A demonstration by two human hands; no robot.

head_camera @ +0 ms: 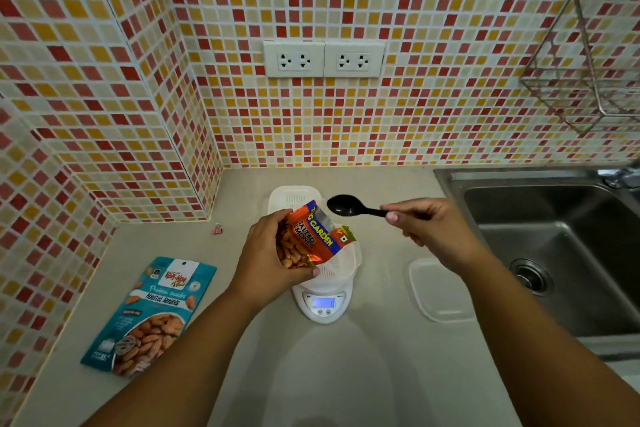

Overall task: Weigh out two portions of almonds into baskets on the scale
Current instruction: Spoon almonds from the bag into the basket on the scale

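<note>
Head view: your left hand (266, 253) grips the almond packet (308, 239) above the scale (323, 305); your right hand (420, 222) pinches the spoon (349, 207). Scooping hasn't begun; dip it in next.

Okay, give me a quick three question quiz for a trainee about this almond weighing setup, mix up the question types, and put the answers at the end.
1. True or false: the black spoon is loaded with almonds.
2. Which hand holds the orange salted almonds packet?
A. the left hand
B. the right hand
C. neither
3. Fill in: the white basket under the packet sits on the ______.

Key:
1. False; the spoon's bowl looks empty.
2. A; the right hand holds the spoon's handle.
3. Scale. A second white basket lies behind it on the counter, and the teal roasted almonds bag lies untouched to the left.
</note>
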